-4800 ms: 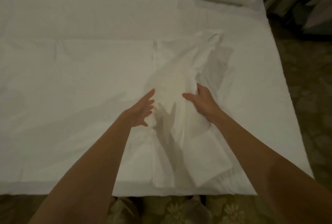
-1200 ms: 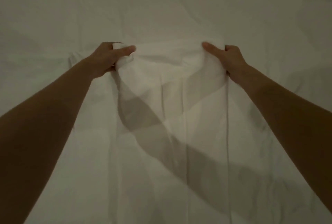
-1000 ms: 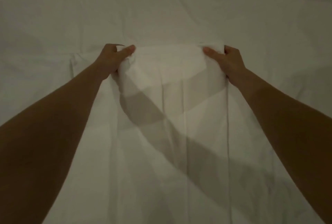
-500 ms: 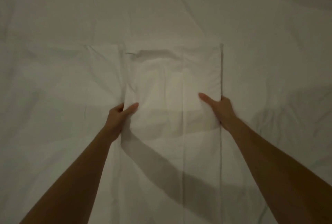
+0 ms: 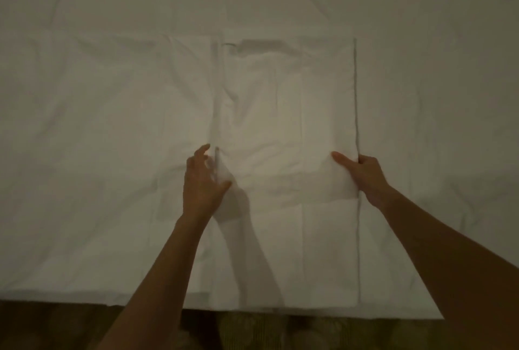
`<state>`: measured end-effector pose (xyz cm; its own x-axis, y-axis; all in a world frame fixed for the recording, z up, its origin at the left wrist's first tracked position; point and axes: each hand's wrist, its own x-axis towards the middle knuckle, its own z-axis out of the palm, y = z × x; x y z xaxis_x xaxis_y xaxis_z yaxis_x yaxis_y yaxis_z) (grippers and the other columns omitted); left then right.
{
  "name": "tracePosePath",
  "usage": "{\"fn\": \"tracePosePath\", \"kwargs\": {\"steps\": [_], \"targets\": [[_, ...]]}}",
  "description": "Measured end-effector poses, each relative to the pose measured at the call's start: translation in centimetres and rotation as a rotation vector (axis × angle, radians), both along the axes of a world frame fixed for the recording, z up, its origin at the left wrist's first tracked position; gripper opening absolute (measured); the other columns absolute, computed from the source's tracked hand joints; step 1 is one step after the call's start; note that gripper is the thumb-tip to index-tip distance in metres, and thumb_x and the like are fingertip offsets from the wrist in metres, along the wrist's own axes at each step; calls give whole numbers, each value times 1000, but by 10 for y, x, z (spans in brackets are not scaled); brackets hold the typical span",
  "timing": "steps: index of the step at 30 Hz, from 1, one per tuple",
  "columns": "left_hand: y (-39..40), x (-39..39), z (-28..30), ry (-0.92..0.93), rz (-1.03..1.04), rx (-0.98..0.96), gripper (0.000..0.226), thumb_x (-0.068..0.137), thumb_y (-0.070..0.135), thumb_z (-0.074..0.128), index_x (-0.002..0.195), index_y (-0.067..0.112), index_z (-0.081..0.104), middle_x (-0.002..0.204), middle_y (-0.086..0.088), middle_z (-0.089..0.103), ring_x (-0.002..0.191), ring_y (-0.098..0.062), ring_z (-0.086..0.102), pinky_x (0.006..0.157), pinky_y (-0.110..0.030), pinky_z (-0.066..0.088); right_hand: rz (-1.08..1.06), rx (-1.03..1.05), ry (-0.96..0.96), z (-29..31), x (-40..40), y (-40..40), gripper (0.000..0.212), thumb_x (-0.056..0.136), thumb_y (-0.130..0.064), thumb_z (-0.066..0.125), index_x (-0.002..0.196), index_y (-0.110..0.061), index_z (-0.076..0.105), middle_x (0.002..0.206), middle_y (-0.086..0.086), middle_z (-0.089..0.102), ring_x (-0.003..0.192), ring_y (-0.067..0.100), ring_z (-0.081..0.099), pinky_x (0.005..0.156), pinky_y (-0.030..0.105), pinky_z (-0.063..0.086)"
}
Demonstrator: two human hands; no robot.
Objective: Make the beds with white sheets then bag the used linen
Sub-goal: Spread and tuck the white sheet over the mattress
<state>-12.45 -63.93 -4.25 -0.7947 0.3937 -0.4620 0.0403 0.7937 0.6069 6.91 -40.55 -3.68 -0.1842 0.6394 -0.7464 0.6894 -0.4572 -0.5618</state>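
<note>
Bed [image 5: 112, 125], white-sheeted: folded sheet [image 5: 286, 130], long axis running away; left hand [image 5: 200, 178] pinches near-left edge, right hand [image 5: 362, 171] pinches right

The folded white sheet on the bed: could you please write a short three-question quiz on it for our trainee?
1. True or false: the right hand grips the right edge of the folded sheet.
2. Where does the left hand sit? A) at the sheet's left edge B) on a pillow C) on the carpet
3. Fill in: the folded sheet lies flat on the ___, and its near end reaches almost to the edge closest to the person.

Key:
1. True: the thumb lies on top and the fingers curl at the edge.
2. A
3. bed
</note>
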Motion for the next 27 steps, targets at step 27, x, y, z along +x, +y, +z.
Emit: {"fn": "tracePosePath", "kwargs": {"steps": [27], "targets": [[-139, -237, 79, -1061, 183, 468, 69, 89, 71, 38, 112, 13, 68, 100, -10, 72, 84, -24, 71, 69, -33, 57, 588, -72, 308, 113, -329, -296, 78, 96, -14, 52, 153, -35, 3, 90, 4, 60, 74, 20, 62, 63, 29, 53]]}}
